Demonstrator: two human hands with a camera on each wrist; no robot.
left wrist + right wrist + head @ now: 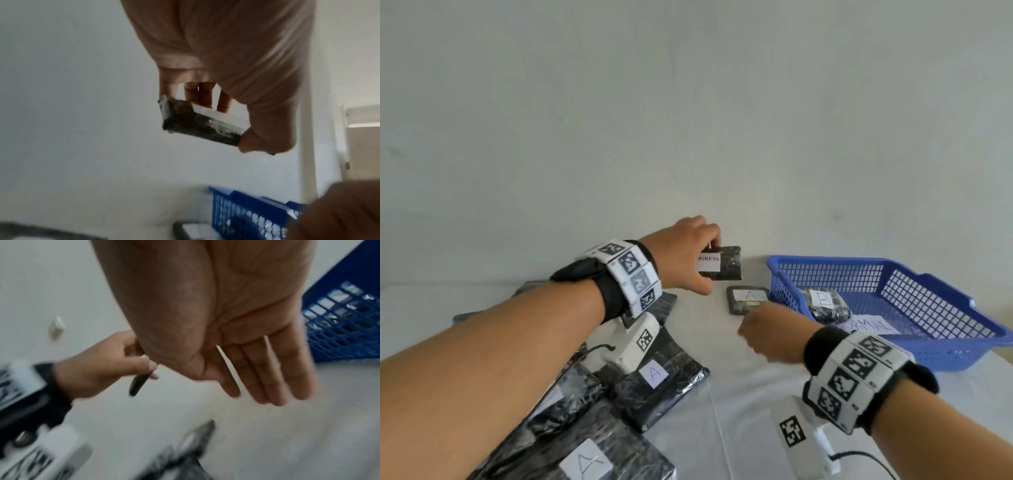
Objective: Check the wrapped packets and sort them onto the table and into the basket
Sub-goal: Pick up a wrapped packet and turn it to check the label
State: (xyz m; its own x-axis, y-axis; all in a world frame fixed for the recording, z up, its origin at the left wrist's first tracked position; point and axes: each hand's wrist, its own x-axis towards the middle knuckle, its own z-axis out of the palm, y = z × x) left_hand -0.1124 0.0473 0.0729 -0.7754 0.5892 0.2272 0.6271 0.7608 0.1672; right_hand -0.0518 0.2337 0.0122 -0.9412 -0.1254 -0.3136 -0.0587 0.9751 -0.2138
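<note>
The left hand pinches a small packet by one end, above the worktop near the basket; right hand released. It looks light, stiff, slippery-wrapped; grip the edges.

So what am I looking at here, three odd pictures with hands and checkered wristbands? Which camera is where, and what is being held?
No robot here: a person sorts wrapped packets, wearing cameras. The wide picture comes from a head camera; the other two come from cameras strapped to each wrist, looking along the palm. The left hand pinches a small dark packet with a printed white label above the white table. The right hand is open and holds nothing. A blue basket on the right holds a packet marked B. A packet marked A lies beside the basket, and more A packets lie near the left arm.
</note>
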